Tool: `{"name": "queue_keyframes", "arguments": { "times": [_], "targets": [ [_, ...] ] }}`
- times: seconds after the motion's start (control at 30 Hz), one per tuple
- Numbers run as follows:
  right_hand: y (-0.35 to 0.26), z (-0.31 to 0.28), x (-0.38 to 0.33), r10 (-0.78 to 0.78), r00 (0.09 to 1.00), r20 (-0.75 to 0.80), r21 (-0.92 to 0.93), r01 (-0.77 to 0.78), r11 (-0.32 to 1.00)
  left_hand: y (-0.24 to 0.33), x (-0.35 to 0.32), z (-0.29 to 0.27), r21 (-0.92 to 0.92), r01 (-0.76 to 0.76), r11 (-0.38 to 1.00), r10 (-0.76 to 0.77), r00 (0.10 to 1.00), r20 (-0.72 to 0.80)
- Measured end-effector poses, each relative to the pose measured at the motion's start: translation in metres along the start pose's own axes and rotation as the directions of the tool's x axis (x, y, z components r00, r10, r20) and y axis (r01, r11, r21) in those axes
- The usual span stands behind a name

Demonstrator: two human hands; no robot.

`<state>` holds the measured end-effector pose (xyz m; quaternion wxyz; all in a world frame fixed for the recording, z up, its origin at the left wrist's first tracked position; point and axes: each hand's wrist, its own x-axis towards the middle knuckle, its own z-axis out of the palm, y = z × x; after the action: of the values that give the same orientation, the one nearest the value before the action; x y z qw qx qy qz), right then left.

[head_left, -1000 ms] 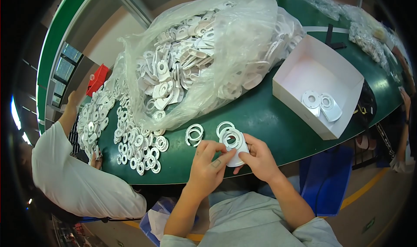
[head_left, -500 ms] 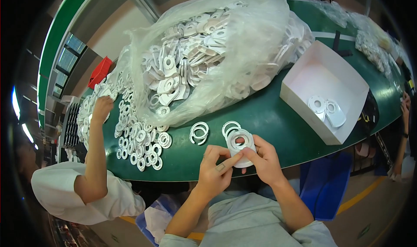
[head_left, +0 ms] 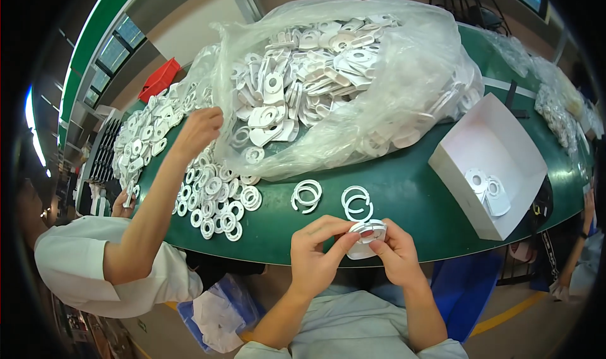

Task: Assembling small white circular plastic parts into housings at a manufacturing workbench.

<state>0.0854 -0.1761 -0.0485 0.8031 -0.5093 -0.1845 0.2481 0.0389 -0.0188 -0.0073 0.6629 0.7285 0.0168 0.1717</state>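
- We hold a small white plastic part (head_left: 367, 236) with a round ring opening between both hands, just above the near edge of the green counter (head_left: 404, 195)
- Our left hand (head_left: 319, 255) pinches the part's left side, its fingers (head_left: 338, 242) closed on the rim with the thumb pressing from below
- Our right hand (head_left: 396, 255) grips the part's right side, its fingers (head_left: 379, 246) curled shut on it, so both hands touch the same piece
- Just beyond our hands, two pairs of white split rings lie flat on the counter: one pair (head_left: 307, 195) to the left, the other pair (head_left: 356, 201) to the right, a little apart from each other
- Behind the rings sits a large clear plastic bag (head_left: 379, 106), open at the top and piled with white plastic parts
- To the right stands an open white cardboard box (head_left: 499, 138) with a few white flat parts (head_left: 486, 188) lying in its lower corner
- To the left, many white rings (head_left: 214, 198) are spread in a loose heap on the counter
- A co-worker in a white short sleeve (head_left: 95, 270) reaches a hand (head_left: 199, 128) up to the heap beside the bag; the co-worker's other hand (head_left: 120, 201) is low at the counter's left edge
- A red bin (head_left: 158, 78) sits at the far left of the counter
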Motion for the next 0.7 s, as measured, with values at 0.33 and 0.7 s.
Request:
{"name": "queue_keyframes", "arguments": {
  "times": [0.33,0.7],
  "targets": [
    [-0.009,0.012,0.002,0.007,0.999,-0.036,-0.023,-0.007,1.000,-0.010,-0.007,0.004,0.112,0.019,0.994,-0.007,0.994,-0.108],
    [-0.004,0.012,0.006,-0.053,0.997,-0.065,-0.259,0.034,0.965,-0.004,0.002,-0.004,0.103,-0.094,0.990,0.092,0.996,0.022]
  ]
}}
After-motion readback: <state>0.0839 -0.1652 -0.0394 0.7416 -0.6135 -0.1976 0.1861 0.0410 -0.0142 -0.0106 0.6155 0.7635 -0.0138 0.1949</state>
